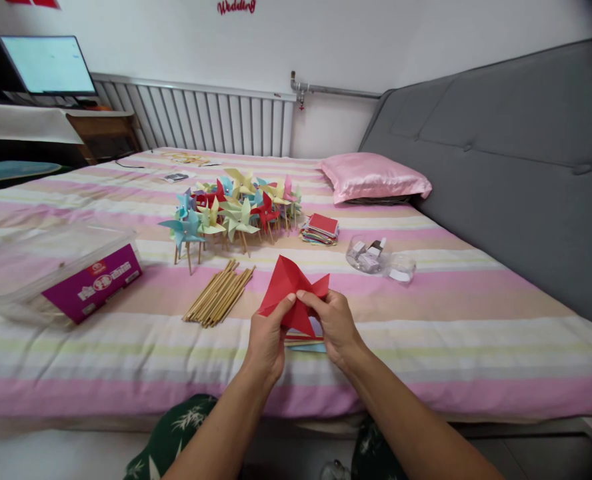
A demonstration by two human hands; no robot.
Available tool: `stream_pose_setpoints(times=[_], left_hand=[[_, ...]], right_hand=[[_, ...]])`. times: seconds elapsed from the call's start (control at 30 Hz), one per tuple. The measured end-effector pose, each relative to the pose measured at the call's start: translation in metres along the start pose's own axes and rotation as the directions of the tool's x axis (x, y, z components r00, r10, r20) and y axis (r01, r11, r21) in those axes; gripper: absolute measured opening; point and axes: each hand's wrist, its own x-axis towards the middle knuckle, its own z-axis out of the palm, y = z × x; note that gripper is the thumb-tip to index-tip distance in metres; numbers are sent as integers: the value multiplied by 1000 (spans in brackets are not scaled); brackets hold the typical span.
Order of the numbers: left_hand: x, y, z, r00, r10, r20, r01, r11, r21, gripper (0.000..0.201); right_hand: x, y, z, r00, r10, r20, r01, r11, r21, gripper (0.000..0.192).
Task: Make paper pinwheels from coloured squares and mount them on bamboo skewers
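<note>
Both my hands hold a folded red paper piece point(290, 283) above the near edge of the striped bed point(426, 347). My left hand point(267, 340) pinches its lower left part; my right hand point(335, 327) pinches the middle with thumb and fingers. Under my hands lie a few more coloured paper sheets point(306, 343). A bundle of wooden sticks point(219, 293) lies just left of my hands. Behind it stands a cluster of finished paper pinwheels point(236, 210) in blue, yellow, green and red.
A stack of coloured paper squares point(320, 229) and a clear plastic bag with small items point(379, 259) lie right of the pinwheels. A clear plastic box with a purple label point(61, 270) sits at left. A pink pillow point(373, 177) lies by the grey headboard point(516, 160).
</note>
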Motion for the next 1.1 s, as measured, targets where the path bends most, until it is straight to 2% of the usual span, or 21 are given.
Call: stream_pose_setpoints(times=[0.1, 0.2, 0.33, 0.47, 0.7, 0.9, 1.1], left_hand=[[0, 8, -4, 996, -13, 84, 5, 995, 101, 20], [1, 20, -8, 991, -2, 132, -25, 978, 206, 20], [3, 30, -11, 981, -90, 174, 25, 938, 346, 22], [2, 30, -12, 965, -170, 199, 67, 895, 441, 20], [1, 28, -13, 963, -171, 206, 50, 871, 488, 20], [1, 28, -16, 961, -175, 212, 36, 845, 534, 17], [1, 27, -14, 969, -133, 206, 11, 863, 505, 15]], right_hand=[[4, -9, -7, 998, 49, 38, -50, 998, 32, 21], [7, -19, -15, 975, 170, 142, -182, 981, 72, 18], [8, -26, -22, 940, 270, 209, -278, 960, 9, 19], [6, -25, -23, 921, 312, 234, -288, 949, -130, 17], [4, -21, -22, 919, 297, 260, -228, 937, -265, 13], [5, -22, -24, 905, 284, 317, -194, 938, -286, 19], [3, -26, -24, 887, 294, 356, -207, 942, -264, 17]])
